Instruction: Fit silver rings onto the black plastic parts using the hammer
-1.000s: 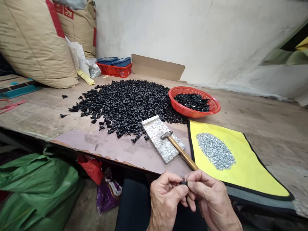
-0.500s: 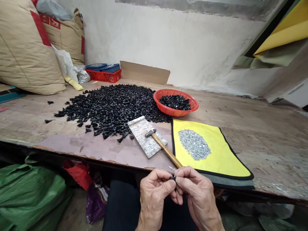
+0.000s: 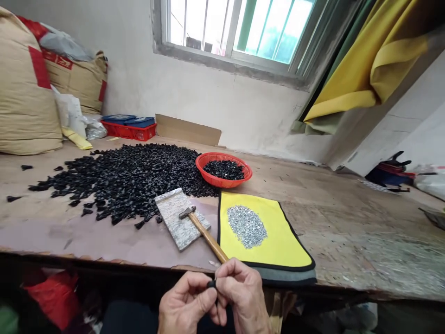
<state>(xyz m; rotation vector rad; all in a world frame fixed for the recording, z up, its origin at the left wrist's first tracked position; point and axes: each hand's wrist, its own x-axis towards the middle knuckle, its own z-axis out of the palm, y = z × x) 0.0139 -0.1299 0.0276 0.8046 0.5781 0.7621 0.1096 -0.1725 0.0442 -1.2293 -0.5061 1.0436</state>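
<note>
Just off the table's front edge, my left hand [image 3: 189, 301] pinches a small black plastic piece [image 3: 212, 284] between thumb and forefinger. My right hand [image 3: 239, 292] meets it there, its fingertips closed against the piece's right side. Whatever sits in that right pinch is too small and covered to make out. Beyond the hands lies a hammer [image 3: 208, 239], its head on a worn flat slab [image 3: 179, 229] and its wooden handle pointing toward me. Small silver metal bits [image 3: 246, 226] are heaped on a black-edged yellow cloth [image 3: 285, 248] to the right.
A wide pile of black plastic pieces [image 3: 128, 174] spreads over the table's left half. Touching it is a red basket [image 3: 222, 182] with more black pieces. Large sacks [image 3: 26, 97] and a red tray [image 3: 130, 131] stand back left. A yellow curtain [image 3: 347, 88] hangs at right.
The view has swung up and to the right, bringing the window into sight. Both hands stay together at the black piece, with little change in their grip.
</note>
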